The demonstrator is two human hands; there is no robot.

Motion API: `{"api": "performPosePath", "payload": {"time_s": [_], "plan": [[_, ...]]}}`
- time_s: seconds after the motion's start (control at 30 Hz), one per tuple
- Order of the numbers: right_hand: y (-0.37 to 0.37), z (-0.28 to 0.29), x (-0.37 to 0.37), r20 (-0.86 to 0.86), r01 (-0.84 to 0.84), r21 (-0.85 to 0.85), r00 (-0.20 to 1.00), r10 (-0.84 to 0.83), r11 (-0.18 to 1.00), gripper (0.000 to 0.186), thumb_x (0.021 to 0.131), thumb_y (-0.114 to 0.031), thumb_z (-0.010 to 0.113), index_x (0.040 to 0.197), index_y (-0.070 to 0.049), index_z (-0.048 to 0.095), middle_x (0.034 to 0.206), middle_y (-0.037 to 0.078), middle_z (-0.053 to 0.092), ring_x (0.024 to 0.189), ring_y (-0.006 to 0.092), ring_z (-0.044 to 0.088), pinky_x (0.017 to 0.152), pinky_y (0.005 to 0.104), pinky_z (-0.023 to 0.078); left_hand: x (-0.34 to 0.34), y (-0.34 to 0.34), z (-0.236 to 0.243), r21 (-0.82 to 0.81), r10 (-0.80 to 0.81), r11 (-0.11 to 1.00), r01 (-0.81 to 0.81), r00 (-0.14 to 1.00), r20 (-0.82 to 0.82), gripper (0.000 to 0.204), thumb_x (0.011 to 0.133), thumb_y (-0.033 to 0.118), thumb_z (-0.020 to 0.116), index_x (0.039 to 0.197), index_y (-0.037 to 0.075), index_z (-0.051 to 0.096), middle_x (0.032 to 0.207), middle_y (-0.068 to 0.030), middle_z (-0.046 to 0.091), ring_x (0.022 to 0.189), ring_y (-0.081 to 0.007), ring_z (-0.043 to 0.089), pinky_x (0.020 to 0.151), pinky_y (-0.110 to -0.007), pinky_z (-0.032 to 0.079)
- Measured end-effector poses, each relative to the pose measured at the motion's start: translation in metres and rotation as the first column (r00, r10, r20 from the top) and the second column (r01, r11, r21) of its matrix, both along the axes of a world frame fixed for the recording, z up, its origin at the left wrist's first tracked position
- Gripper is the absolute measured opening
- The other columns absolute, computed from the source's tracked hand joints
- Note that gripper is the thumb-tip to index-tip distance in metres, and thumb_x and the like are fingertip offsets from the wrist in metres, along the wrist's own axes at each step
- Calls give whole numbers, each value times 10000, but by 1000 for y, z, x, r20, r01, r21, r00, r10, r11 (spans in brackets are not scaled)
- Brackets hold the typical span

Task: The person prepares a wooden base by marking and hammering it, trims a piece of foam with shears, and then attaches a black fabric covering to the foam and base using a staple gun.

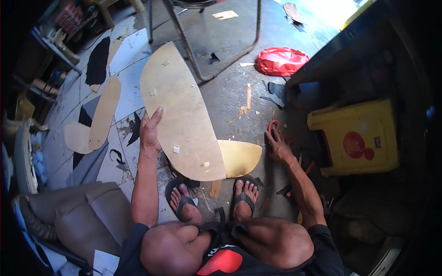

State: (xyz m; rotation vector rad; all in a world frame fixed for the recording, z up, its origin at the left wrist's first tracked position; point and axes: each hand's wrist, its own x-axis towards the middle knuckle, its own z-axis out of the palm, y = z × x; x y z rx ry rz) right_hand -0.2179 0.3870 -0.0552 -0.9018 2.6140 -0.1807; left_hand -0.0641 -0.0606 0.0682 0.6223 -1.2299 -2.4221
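Fingers and thumb of the left hand [151, 131] are clamped on the left edge of a large wooden board [182, 115], the thumb lying on its upper face. Across to the right, the right hand [279, 146] reaches down to a red loop handle [273, 124], its fingertips at the loop; whether they are closed around it I cannot tell.

From the left, a brown padded seat [76, 216] fills the lower corner. Above it on the tiles lies a long, rounded wooden strip [105, 112], its lower end meeting a shorter rounded piece [77, 137], with grey cloth [92, 166] beside and below them. Farther up is a piece of black cloth [97, 60].

In the middle, the large board slants from upper left to lower right, in front of the person's feet, with several small pale patches on its face. Past its lower right edge shows a smaller yellowish panel [242, 157], partly covered by it. Both feet wear black sandals [244, 198]. Bent metal chair legs [202, 76] stand beyond the board.

Farther right are a crumpled red bag [282, 61], dark scraps [277, 93] just below it, and a yellow plastic stool [343, 124] tipped on its side.
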Motion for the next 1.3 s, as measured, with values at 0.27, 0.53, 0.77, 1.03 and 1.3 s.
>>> {"api": "performPosePath", "payload": {"time_s": [0.27, 0.53, 0.77, 1.03, 1.3], "plan": [[49, -1, -4, -112, -161, -15, 981, 158, 987, 817, 764, 33, 602, 1534, -155, 400, 1490, 204, 437, 1330, 447, 468, 1077, 502, 462, 33, -18, 23, -48, -62, 997, 66, 995, 73, 419, 987, 173, 621, 1363, 6, 545, 1198, -111, 689, 1031, -205, 702, 882, -359, 587], [43, 3, -25, 30, -101, 22, 995, 100, 995, 613, 863, 40, 473, 1460, -100, 459, 1330, 254, 528, 1135, 458, 590, 957, 504, 520, 37, -29, 24, -9, -67, 998, 68, 992, 106, 433, 974, 167, 646, 1355, -9, 544, 1190, -126, 690, 987, -213, 714, 846, -360, 599], [76, -15, -17, -120, -54, 87, 991, 64, 995, 542, 895, -15, 486, 1435, -61, 487, 1363, 261, 512, 1273, 458, 511, 1002, 520, 491, 46, -28, 28, 20, 14, 1000, -16, 992, 125, 439, 961, 146, 663, 1346, -27, 541, 1185, -143, 687, 991, -223, 712, 849, -368, 600], [99, 12, -10, -48, -26, 31, 998, 28, 999, 500, 813, -120, 688, 1275, 18, 557, 1300, 257, 568, 1213, 444, 550, 981, 490, 499, 53, -29, 20, 72, 32, 997, -38, 996, 88, 457, 950, 110, 674, 1366, -15, 533, 1213, -143, 681, 1026, -241, 709, 866, -394, 603], [59, 18, 35, 381, 446, -345, 871, -311, 826, 459, 832, -235, 746, 1178, 3, 560, 1003, 183, 682, 898, 282, 680, 815, 416, 536, 40, -16, 7, 133, -36, 991, 29, 998, 52, 482, 939, 74, 685, 1387, -3, 525, 1241, -143, 676, 1062, -258, 705, 883, -420, 607]]}}
